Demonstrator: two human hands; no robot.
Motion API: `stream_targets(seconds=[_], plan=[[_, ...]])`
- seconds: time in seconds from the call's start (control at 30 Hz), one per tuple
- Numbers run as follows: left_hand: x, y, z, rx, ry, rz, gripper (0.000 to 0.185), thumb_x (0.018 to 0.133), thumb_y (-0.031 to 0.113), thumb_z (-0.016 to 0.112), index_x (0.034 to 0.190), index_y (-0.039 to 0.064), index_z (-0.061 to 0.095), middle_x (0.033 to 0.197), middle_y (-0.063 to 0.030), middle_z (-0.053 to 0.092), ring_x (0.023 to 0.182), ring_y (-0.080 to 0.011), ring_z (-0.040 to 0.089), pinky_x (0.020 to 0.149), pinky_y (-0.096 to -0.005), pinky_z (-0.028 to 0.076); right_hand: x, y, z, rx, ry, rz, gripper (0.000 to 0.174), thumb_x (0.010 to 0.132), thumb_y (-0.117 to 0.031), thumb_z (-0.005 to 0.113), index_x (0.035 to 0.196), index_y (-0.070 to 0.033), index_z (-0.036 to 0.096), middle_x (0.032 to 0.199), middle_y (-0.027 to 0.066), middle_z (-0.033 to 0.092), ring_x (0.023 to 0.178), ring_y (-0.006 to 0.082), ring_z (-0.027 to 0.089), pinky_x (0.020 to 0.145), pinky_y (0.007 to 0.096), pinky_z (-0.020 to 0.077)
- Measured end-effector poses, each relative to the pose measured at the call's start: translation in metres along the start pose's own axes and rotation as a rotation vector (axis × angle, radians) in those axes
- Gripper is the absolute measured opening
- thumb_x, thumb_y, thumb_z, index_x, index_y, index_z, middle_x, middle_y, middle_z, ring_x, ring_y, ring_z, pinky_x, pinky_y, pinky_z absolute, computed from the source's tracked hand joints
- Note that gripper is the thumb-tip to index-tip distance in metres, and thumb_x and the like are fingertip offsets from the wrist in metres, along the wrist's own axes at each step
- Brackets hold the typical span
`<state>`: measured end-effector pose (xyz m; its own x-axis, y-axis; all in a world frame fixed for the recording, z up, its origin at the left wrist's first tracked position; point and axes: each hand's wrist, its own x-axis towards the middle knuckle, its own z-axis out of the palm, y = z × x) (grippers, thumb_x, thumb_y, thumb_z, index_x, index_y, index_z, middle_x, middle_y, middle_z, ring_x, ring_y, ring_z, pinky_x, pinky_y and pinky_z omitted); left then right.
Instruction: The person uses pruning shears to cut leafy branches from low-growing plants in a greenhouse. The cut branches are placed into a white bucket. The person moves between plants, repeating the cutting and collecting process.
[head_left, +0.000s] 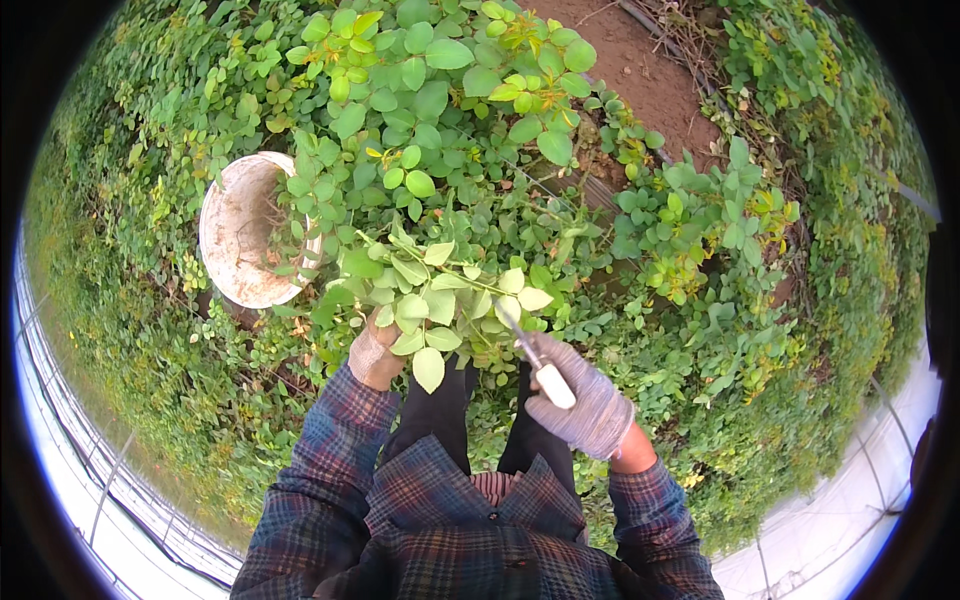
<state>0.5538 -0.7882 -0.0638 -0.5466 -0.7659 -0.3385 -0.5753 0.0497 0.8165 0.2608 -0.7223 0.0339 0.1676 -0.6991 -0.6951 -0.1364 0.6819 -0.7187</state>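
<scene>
My gloved left hand (377, 354) is closed around a bunch of leafy rose-like stems (429, 304); the leaves hide its fingers. The pale undersides of several leaves face up, and the stems run to the right. My right hand (585, 401), in a grey knit glove, grips a white-handled metal cutting tool (556, 386). Its slim metal part points up and left into the leaves at the bunch's right end, with the tip blurred. I cannot tell whether its tip touches a stem.
A dirty white bucket (234, 225) lies tipped among the plants at left, with some twigs at its mouth. Dense leafy bushes (442, 97) surround me. A bare soil path (645, 82) runs at upper right, beside a dark pipe (660, 34). A wooden board (596, 193) shows between plants.
</scene>
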Motion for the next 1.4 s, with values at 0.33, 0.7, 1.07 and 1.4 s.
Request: stream_targets(seconds=[0.33, 0.7, 1.07, 1.4], plan=[[0.018, 0.004, 0.023, -0.312, 0.001, -0.023, 0.033, 0.083, -0.001, 0.065, 0.116, 0.003, 0.066, 0.113, -0.0145, 0.065, 0.104, -0.0339, 0.063, 0.087, -0.0412, 0.052, 0.057, 0.015, -0.001, -0.444, 0.199, 0.017, 0.052, 0.086, -0.026, 0.064, 0.135, -0.013, 0.052, 0.114, 0.0214, 0.062, 0.102, 0.0387, 0.063, 0.086, 0.0445, 0.0515], [0.054, -0.051, 0.037, 0.01, 0.055, 0.028, 0.027, 0.091, 0.012, 0.054, 0.113, 0.001, 0.065, 0.105, -0.0114, 0.069, 0.094, -0.0251, 0.069, 0.082, -0.0299, 0.054, 0.1, 0.06, -0.025, -0.142, 0.174, 0.28, 0.062, 0.083, -0.027, 0.068, 0.141, -0.014, 0.047, 0.102, 0.0146, 0.067, 0.086, 0.0288, 0.065, 0.082, 0.039, 0.0525], [0.06, -0.039, 0.01, -0.06, -0.034, 0.05, 0.05, 0.1, 0.035, 0.033, 0.119, 0.0, 0.063, 0.111, -0.0155, 0.068, 0.099, -0.031, 0.068, 0.086, -0.036, 0.053, 0.226, 0.099, -0.052, 0.478, 0.136, 0.553, 0.048, 0.088, -0.025, 0.068, 0.129, -0.01, 0.05, 0.077, 0.003, 0.056, 0.06, 0.0189, 0.056, 0.056, 0.0364, 0.0558], [0.055, -0.001, -0.008, 0.058, -0.053, 0.263, 0.037, 0.09, 0.002, 0.046, 0.122, 0.003, 0.063, 0.118, -0.0124, 0.065, 0.105, -0.0307, 0.063, 0.091, -0.037, 0.05, 0.093, 0.018, -0.018, -0.618, -0.139, 0.021, 0.055, 0.082, -0.028, 0.065, 0.134, -0.018, 0.052, 0.104, 0.0196, 0.064, 0.092, 0.0373, 0.064, 0.083, 0.044, 0.0516]])
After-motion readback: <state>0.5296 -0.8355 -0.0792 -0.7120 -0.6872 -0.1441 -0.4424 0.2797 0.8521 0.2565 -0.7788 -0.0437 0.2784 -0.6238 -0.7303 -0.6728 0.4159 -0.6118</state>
